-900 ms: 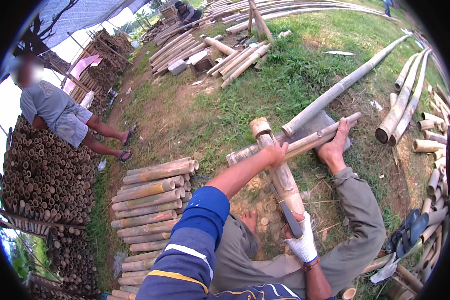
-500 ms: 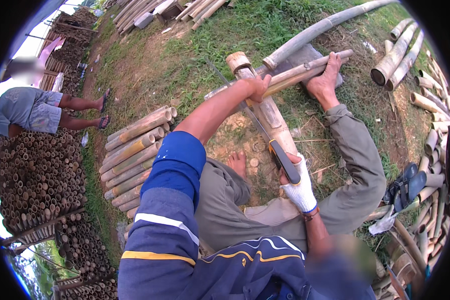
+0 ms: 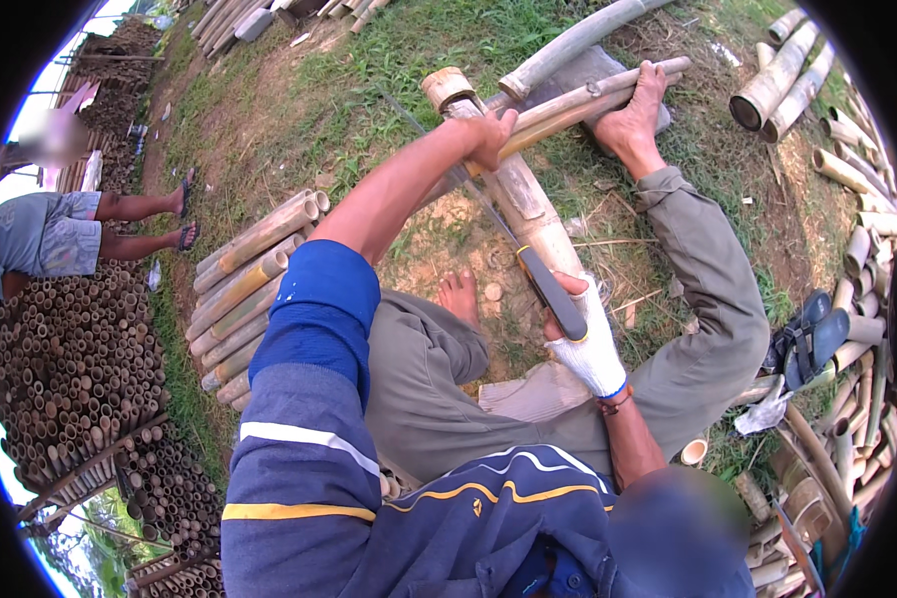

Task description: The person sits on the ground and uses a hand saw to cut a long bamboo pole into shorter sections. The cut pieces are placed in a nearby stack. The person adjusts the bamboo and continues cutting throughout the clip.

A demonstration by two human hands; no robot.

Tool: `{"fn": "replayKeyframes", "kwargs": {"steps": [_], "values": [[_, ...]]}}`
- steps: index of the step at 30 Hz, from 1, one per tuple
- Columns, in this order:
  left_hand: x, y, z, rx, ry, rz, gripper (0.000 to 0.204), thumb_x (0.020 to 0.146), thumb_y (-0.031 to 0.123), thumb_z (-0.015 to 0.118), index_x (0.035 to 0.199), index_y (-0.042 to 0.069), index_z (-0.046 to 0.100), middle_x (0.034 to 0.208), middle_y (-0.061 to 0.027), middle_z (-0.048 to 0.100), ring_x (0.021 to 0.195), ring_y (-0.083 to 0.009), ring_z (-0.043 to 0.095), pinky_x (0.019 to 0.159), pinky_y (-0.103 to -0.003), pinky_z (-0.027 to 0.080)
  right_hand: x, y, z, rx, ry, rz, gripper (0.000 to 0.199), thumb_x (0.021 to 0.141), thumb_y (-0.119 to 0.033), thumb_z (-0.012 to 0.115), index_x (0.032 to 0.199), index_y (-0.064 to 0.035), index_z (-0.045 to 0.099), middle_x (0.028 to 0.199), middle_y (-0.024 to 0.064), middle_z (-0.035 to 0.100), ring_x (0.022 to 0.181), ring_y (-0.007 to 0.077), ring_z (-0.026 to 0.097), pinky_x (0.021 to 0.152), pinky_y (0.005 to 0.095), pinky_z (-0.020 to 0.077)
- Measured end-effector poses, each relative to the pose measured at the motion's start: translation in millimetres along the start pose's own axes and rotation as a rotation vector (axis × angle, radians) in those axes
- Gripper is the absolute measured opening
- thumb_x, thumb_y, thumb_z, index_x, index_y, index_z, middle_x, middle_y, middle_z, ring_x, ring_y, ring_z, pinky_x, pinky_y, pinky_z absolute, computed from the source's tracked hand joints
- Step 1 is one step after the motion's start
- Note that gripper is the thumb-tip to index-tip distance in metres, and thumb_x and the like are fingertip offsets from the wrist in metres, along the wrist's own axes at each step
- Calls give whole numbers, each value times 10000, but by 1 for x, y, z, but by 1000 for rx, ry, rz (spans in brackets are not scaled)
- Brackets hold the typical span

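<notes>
My left hand (image 3: 491, 138), bare, is closed around two slim bamboo poles (image 3: 580, 102) that slant up to the right. My bare right foot (image 3: 631, 122) presses on their far part. Beneath them lies a thick bamboo log (image 3: 530, 204) with a cut-out near its far end. In a white fingerless glove, my right hand (image 3: 586, 344) grips the dark, yellow-edged handle of a handsaw (image 3: 550, 294). Its blade runs up and left, passing under my left forearm beside the log. My forearm hides where the blade meets the poles.
Stacked bamboo lengths (image 3: 254, 289) lie left of my legs. A curved bamboo pole (image 3: 578, 48) rests beyond the log. Sandals (image 3: 809, 344) and more bamboo (image 3: 862, 249) are at the right. Another person (image 3: 50, 234) is at the far left near a large bamboo pile (image 3: 70, 359).
The whole view has shifted, so the scene sits farther left and higher. The saw and gloved hand are slightly farther from my left hand. Both hands keep their grips.
</notes>
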State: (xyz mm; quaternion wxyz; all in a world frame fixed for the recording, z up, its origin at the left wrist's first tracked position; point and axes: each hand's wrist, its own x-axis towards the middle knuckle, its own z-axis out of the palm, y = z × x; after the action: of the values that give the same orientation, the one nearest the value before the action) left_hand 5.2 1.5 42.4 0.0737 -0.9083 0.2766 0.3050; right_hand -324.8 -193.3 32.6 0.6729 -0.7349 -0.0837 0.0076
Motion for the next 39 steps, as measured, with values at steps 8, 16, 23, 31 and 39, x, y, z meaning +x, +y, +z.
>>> {"fn": "replayKeyframes", "kwargs": {"steps": [8, 16, 23, 31, 39], "values": [[4, 2, 4, -63, 60, 13, 1067, 759, 236, 907, 1537, 11, 213, 1453, -389, 481, 1299, -475, 622, 1058, -501, 544, 30, -17, 25, -32, 43, -19, 567, 898, 78, 608, 1451, -13, 524, 1192, 63, 627, 979, 128, 600, 892, 269, 512], [40, -1, 31, -15, 152, 29, 1360, 674, 312, 963, 1660, -26, 90, 1492, -367, 464, 1349, -454, 582, 1133, -456, 493, -38, 25, -9, -194, -20, -82, 629, 938, -102, 690, 1516, -6, 463, 1318, 147, 593, 1151, 240, 572, 1042, 410, 463], [17, -4, 22, -81, 59, -40, 1342, 682, 286, 948, 1657, -25, 80, 1503, -357, 456, 1340, -451, 585, 1118, -457, 502, 48, 17, 32, -55, 26, 28, 493, 911, 58, 561, 1401, 5, 566, 1251, 133, 618, 1110, 220, 599, 1028, 334, 470], [12, 0, 20, -132, 37, -34, 1354, 693, 293, 984, 1656, 22, 73, 1621, -394, 320, 1403, -472, 546, 1127, -476, 501, 2, 26, 15, -26, 6, 15, 513, 940, -16, 557, 1450, 4, 501, 1325, 138, 576, 1175, 248, 577, 1072, 378, 437], [10, 0, 27, -100, 59, -54, 1340, 695, 280, 981, 1653, 22, 80, 1565, -368, 394, 1349, -465, 593, 1104, -478, 525, 44, 29, 34, -47, -6, 10, 513, 875, 24, 586, 1386, 30, 548, 1212, 160, 627, 1091, 252, 623, 1004, 352, 493]]}}
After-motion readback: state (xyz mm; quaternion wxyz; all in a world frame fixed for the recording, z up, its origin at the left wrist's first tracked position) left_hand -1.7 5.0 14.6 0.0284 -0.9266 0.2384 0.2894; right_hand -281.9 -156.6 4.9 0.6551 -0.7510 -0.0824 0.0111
